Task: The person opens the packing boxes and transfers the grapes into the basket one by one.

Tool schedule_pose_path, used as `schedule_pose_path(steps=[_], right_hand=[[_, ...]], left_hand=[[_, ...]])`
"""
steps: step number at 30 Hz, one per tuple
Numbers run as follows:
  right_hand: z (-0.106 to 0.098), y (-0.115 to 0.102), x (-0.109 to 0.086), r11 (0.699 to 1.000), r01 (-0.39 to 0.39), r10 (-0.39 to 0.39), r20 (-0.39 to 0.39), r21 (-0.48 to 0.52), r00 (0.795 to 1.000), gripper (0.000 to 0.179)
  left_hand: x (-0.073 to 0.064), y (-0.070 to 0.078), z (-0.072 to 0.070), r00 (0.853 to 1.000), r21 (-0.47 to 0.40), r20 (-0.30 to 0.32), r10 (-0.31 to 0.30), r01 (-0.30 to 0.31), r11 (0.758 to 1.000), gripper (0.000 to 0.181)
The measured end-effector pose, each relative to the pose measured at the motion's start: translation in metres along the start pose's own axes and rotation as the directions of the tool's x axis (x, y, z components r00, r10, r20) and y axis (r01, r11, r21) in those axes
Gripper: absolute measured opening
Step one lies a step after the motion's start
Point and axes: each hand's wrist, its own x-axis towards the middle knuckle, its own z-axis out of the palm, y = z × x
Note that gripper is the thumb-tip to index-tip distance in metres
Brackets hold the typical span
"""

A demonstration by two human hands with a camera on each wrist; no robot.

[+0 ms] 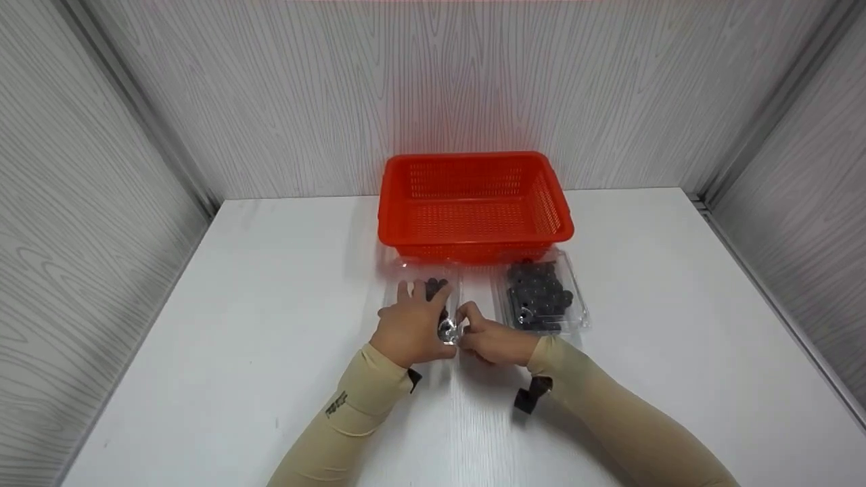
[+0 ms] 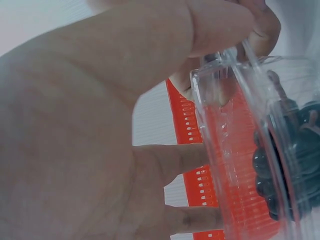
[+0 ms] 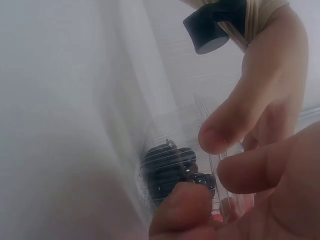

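Note:
A clear plastic clamshell box (image 1: 450,333) with dark grapes (image 2: 300,155) in it is between the two hands, just in front of the red basket. My left hand (image 1: 409,328) reaches over the box from the left, gripping it between thumb and spread fingers. At the box's near right edge, my right hand (image 1: 497,343) has curled fingers and pinches the plastic rim. The right wrist view has the left thumb (image 3: 220,137) against the same edge, close to the right fingers. Whether the lid is fastened cannot be made out.
A red perforated basket (image 1: 473,240) stands behind the boxes near the back wall. To the right of my right hand lies a second clear box (image 1: 580,314) holding dark grapes (image 1: 538,291). Panelled walls (image 1: 304,101) bound the white table (image 1: 270,325) at the back and sides.

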Motion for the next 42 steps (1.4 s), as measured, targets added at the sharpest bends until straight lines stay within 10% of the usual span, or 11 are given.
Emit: schedule_pose_path(steps=[42], right_hand=[[-0.0029,-0.0013,-0.0007,0.999,-0.039,0.038,0.019,0.026,0.999,0.04]], left_hand=[[-0.0011,0.0002,-0.0024,0.997,-0.031,0.019,0.073,-0.072,0.997,0.096]])
